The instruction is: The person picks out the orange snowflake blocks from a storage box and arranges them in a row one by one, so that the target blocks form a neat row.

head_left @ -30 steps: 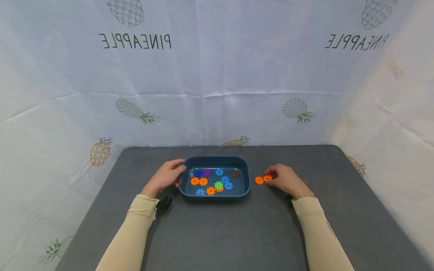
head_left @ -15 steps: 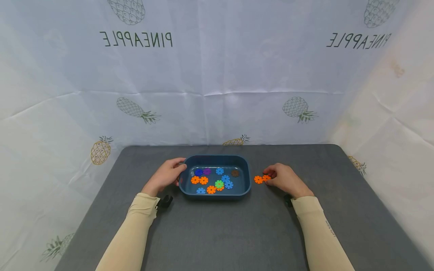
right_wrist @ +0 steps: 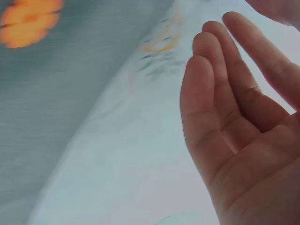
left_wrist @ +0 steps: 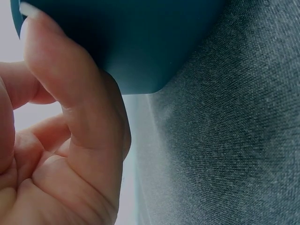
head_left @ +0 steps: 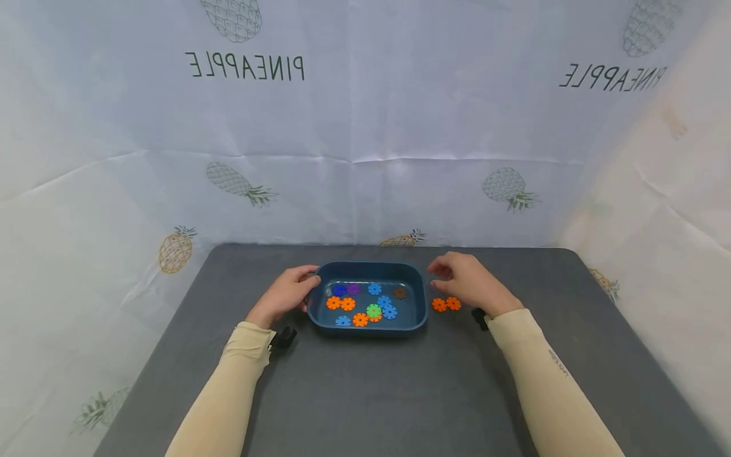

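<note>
In the head view my left hand holds the left end of a dark blue rectangular tray, thumb over the rim. The left wrist view shows its fingers curled against the tray's outer wall. Several toothed plastic snowflake discs lie inside, among them a green disc, a brown disc and a purple disc. Right of the tray, two orange snowflake discs lie side by side on the table. My right hand hovers just beyond them, its fingers loosely bent and holding nothing.
A dark grey table carries everything. Behind it hangs a pale curtain printed with pineapples, which also runs along both sides. Black wrist mounts stick out beneath the sleeves.
My right hand has let go of the right-hand orange disc and lifted away toward the back. Both orange discs now lie fully visible. The left hand stays on the tray; the head view has shifted slightly.
</note>
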Action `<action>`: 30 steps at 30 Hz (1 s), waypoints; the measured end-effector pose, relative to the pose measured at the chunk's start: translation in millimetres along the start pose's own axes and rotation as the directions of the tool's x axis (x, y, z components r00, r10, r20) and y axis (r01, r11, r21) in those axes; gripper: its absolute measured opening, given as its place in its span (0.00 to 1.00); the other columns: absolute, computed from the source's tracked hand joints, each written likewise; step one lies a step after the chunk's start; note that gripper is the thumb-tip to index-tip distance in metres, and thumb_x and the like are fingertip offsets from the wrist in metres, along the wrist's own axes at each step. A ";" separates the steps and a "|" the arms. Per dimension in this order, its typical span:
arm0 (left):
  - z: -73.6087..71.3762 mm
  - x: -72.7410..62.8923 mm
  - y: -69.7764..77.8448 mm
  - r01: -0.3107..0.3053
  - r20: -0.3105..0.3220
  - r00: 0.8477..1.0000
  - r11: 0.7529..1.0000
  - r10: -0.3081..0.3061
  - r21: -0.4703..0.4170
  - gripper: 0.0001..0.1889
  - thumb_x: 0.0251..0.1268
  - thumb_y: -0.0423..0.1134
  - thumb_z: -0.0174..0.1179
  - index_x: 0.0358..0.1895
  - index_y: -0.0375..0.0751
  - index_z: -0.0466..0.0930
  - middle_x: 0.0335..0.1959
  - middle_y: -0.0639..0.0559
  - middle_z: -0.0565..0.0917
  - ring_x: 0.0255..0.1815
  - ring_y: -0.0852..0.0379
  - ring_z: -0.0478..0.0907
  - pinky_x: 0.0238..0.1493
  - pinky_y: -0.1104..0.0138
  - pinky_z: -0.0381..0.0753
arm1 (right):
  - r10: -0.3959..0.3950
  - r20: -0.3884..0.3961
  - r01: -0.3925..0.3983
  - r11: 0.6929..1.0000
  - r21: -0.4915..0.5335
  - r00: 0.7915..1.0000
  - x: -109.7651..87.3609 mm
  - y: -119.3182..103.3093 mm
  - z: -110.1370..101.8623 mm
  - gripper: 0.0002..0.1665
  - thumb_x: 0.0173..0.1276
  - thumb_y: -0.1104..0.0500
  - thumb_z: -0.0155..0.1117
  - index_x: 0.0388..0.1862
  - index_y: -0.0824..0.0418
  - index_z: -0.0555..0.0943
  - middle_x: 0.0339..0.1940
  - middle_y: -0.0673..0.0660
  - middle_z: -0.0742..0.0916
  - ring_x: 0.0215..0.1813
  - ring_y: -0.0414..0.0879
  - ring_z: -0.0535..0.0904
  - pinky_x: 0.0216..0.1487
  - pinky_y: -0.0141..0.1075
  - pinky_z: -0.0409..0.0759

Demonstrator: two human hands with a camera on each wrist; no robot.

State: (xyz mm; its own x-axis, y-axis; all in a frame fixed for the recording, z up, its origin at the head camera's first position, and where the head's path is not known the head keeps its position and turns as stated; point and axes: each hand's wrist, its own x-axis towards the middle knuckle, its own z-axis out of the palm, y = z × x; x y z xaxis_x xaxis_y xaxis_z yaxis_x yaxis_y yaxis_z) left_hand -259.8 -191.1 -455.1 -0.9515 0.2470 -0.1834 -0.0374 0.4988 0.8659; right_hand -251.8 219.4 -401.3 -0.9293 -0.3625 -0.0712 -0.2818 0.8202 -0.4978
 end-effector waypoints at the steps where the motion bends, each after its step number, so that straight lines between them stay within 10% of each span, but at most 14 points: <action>1: -0.2 0.3 -0.4 -0.001 0.003 1.000 1.000 0.001 -0.003 0.28 0.87 0.45 0.54 0.82 0.39 0.67 0.45 0.36 0.84 0.23 0.53 0.77 0.32 0.57 0.90 | -0.021 0.014 0.021 1.000 -0.016 1.000 4.2 -8.8 -3.1 0.19 0.77 0.58 0.72 0.63 0.60 0.86 0.59 0.60 0.89 0.59 0.54 0.84 0.64 0.55 0.86; 7: -0.1 0.0 -0.4 0.006 0.000 1.000 1.000 -0.006 -0.006 0.29 0.86 0.45 0.54 0.82 0.39 0.68 0.38 0.39 0.83 0.23 0.53 0.76 0.32 0.57 0.89 | -0.160 0.175 0.184 0.975 -0.128 0.971 32.4 -61.6 -5.9 0.19 0.77 0.60 0.72 0.64 0.61 0.86 0.61 0.59 0.89 0.60 0.53 0.85 0.65 0.51 0.87; 15: -0.5 -0.2 1.9 -0.003 -0.009 1.000 1.000 0.003 -0.004 0.27 0.86 0.45 0.55 0.80 0.40 0.71 0.30 0.47 0.79 0.22 0.54 0.76 0.32 0.55 0.90 | -0.219 0.419 0.342 0.907 -0.245 0.881 58.9 -102.8 25.6 0.16 0.75 0.63 0.73 0.59 0.58 0.89 0.54 0.57 0.90 0.50 0.47 0.84 0.59 0.45 0.88; 30: -3.6 1.8 -0.9 -0.023 -0.010 1.000 0.999 0.024 0.027 0.26 0.87 0.46 0.53 0.80 0.42 0.71 0.48 0.38 0.88 0.19 0.50 0.79 0.31 0.55 0.89 | -0.159 0.575 0.378 0.881 -0.284 0.803 70.9 -123.5 66.0 0.10 0.75 0.61 0.74 0.53 0.52 0.91 0.48 0.48 0.92 0.44 0.42 0.87 0.57 0.41 0.90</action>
State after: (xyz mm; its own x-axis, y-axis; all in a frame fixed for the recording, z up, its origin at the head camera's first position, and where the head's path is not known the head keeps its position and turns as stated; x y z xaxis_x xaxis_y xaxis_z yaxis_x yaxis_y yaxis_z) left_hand -262.6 -194.1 -454.5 -0.9552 0.2501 -0.1582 -0.0069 0.5156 0.8568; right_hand -267.1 63.1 -402.0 -0.5636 -0.6760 -0.4747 -0.6676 0.7112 -0.2203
